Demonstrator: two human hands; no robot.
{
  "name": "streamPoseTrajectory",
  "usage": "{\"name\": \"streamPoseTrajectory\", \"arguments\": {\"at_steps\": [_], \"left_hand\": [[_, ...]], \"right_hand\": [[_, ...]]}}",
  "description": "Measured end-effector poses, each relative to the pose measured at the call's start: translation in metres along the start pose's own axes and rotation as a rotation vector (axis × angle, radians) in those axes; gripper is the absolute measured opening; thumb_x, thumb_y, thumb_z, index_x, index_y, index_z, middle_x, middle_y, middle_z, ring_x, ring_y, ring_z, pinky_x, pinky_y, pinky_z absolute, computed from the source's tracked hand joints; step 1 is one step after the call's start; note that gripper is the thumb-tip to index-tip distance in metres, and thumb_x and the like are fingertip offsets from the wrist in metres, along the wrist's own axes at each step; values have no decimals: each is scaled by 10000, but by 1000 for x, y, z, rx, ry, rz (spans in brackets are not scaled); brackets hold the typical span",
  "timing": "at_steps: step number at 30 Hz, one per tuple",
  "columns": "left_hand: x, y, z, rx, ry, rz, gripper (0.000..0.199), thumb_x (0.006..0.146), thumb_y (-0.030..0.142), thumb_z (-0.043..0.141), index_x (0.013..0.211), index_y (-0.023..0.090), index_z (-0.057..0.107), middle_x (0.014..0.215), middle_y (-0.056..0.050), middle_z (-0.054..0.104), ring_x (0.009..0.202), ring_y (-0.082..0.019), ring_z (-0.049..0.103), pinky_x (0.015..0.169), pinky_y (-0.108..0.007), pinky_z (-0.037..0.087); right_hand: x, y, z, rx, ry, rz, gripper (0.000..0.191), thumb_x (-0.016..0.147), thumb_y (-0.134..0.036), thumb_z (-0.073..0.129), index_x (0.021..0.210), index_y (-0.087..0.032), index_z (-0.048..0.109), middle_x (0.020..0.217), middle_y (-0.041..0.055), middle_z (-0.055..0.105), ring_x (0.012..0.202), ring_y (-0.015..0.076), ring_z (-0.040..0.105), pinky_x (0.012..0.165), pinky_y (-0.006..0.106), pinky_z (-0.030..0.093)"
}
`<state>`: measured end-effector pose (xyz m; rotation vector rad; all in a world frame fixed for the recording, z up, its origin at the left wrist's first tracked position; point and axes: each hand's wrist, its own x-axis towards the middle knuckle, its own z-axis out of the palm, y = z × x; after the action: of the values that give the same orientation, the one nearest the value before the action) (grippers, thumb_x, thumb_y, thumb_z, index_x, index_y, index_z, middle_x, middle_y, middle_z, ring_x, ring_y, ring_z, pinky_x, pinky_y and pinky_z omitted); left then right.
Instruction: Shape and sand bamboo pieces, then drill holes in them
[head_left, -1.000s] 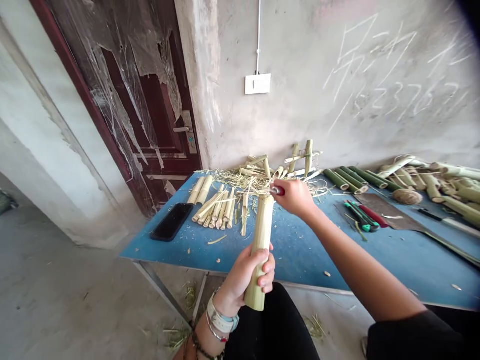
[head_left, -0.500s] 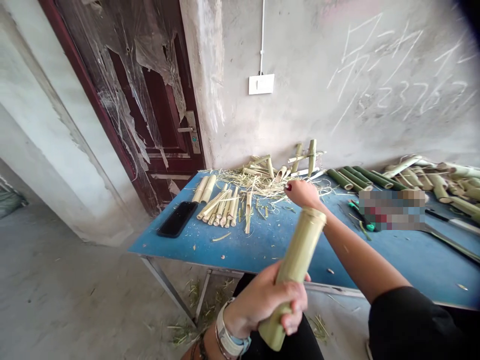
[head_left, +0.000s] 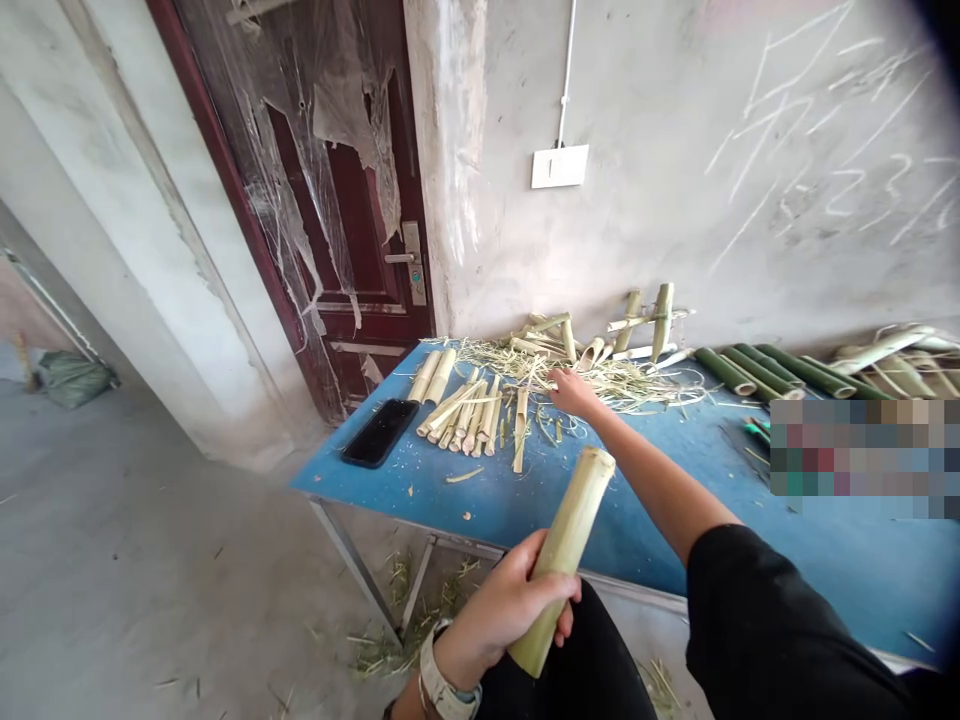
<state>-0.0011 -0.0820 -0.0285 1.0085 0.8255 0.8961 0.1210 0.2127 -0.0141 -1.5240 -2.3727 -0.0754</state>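
Right hand has moved out over blue table, fingers open just above straw shreds; left hand closed round bamboo tube, tilted above lap; cut bamboo pieces, black phone on table; chalk numerals on wall, too scrawled to read.
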Motion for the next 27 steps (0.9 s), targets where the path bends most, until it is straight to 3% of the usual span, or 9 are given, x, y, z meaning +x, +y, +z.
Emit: {"name": "streamPoseTrajectory", "arguments": {"at_steps": [3,7,16,21,27], "left_hand": [[-3,-2,-9,0,57,29,258,713,238,500,946,148,436,724,23,493,438,-32,458,408,-167,364],[-4,-5,-16,21,104,37,264,723,244,492,962,143,440,698,27,492,422,-36,453,405,-172,344],[-2,-6,-23,30,125,11,281,740,288,507,965,131,445,695,22,499,427,-38,458,433,-185,340],[0,-6,-23,35,117,12,276,736,281,501,958,127,446,688,22,500,424,-40,457,425,-183,327],[-6,-5,-22,48,143,2,272,742,295,503,957,137,450,712,22,500,432,-34,456,434,-180,327]], "right_hand": [[13,-25,2,44,-3,-119,292,836,-168,453,1123,-143,498,1123,129,501,999,217,491,803,325,403],[27,-45,13,82,-124,-266,256,834,-304,550,1044,-158,556,1085,81,531,959,198,514,824,379,428],[33,-15,33,119,-241,-266,288,862,-295,538,1113,-155,516,1080,68,546,910,178,552,790,371,478],[31,-21,37,30,-165,-178,303,852,-326,548,1098,-152,528,1107,77,533,990,214,520,850,442,435],[28,-35,26,-1,6,-208,155,864,-272,505,873,-152,603,904,40,596,906,189,537,935,471,312]]}}
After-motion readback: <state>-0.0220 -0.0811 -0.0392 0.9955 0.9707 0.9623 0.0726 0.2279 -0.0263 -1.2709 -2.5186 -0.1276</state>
